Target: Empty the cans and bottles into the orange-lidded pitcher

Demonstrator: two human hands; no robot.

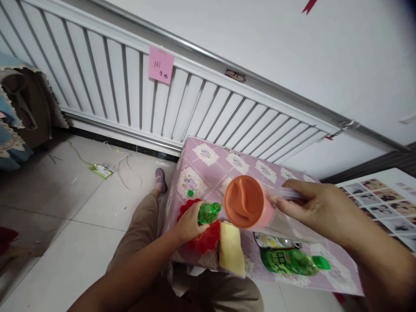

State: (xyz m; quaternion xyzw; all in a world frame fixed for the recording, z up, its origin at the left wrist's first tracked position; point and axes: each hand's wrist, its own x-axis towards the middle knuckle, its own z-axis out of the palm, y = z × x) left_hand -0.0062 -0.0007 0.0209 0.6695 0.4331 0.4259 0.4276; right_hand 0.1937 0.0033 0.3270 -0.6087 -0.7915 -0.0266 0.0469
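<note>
My left hand (189,222) is wrapped round a green bottle (207,213) whose uncapped mouth points right. Beneath it lies a red scalloped tray (205,243). A small green cap (190,193) rests on the tablecloth just beyond that tray. With my right hand (310,208) I grip the handle of a clear plastic pitcher (286,223), tipped so that its orange lid (238,203) faces the bottle. The lid and bottle mouth are close but look apart. Whether any liquid is flowing cannot be made out. A folded yellow cloth (232,249) lies between the tray and pitcher.
Another green bottle (292,262), capped, lies on its side beside a patterned item (273,241) partly behind the pitcher. All rest on a purple floral tablecloth (208,169). A white radiator (195,104) runs behind. A power strip (101,170) with cables lies on the floor.
</note>
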